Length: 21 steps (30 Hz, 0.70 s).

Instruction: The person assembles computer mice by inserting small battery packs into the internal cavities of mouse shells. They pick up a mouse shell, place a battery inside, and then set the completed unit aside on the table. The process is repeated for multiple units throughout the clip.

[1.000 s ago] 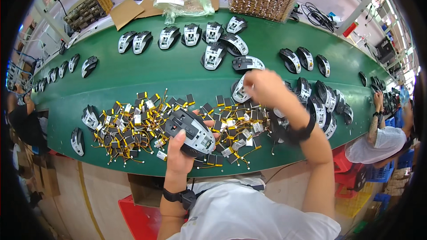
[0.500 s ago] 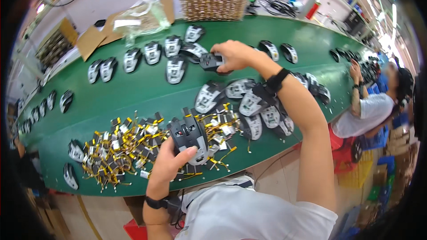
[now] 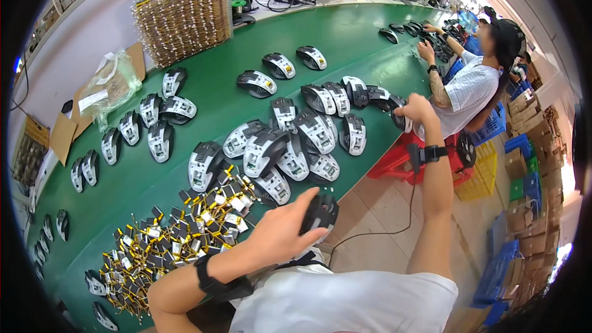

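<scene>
2 hands (image 3: 280, 234), glossy rounded mouse shells (image 3: 320, 213)

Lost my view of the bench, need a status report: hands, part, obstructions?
Left hand gripping black mouse shell near table edge. Right hand on a shell at the row's right end. Nothing between them.

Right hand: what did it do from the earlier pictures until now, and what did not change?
The right hand swung from the middle of the green table out to its right edge, where it now touches a mouse shell; whether it grips it is unclear. The left hand keeps holding its dark mouse. The pile of small batteries stayed.
</scene>
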Tool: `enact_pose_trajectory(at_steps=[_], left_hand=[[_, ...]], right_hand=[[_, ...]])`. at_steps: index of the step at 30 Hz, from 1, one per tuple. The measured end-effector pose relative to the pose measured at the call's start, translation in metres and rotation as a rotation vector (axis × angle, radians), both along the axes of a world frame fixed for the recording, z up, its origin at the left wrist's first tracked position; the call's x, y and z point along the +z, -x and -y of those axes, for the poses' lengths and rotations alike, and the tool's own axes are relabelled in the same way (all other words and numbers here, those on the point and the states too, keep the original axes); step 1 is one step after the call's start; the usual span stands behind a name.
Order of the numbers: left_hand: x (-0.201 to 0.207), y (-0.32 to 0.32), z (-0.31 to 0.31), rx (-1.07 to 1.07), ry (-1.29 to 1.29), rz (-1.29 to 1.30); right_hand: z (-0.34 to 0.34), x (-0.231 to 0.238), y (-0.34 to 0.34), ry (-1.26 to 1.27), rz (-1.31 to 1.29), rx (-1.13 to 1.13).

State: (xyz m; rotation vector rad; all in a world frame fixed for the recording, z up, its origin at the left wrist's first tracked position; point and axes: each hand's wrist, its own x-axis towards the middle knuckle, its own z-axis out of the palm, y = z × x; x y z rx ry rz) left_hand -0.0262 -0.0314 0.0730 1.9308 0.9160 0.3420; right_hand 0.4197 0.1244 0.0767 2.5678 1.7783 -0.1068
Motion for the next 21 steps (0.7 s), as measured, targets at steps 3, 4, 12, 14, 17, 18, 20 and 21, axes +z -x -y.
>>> enact_pose_trajectory(at_steps=[3, 4, 12, 14, 17, 18, 20, 21], left_hand=[[-0.042, -0.031, -0.001, -0.030, -0.215, -0.024], [-0.045, -0.036, -0.003, -0.018, -0.226, -0.066], [-0.066, -0.035, -0.005, 0.143, -0.515, -0.047], [-0.072, -0.035, -0.005, 0.192, -0.720, -0.035], [-0.082, -0.029, -0.006, 0.083, -0.949, -0.099], [-0.087, -0.031, -0.003, 0.088, -0.936, -0.045], [-0.087, -0.026, 0.002, 0.026, -0.873, -0.146], [-0.087, -0.025, 0.005, -0.007, -0.840, -0.191]], right_hand=[[0.026, -0.017, 0.026, 0.082, -0.030, -0.079], [0.033, -0.024, 0.034, 0.066, -0.024, -0.082], [0.028, -0.074, 0.068, -0.127, -0.012, -0.084], [0.037, -0.093, 0.066, -0.298, -0.035, -0.024], [0.055, -0.110, 0.067, -0.487, -0.399, -0.068], [0.065, -0.113, 0.071, -0.527, -0.468, -0.069], [0.088, -0.121, 0.088, -0.602, -0.611, -0.062], [0.098, -0.124, 0.093, -0.639, -0.679, -0.062]])
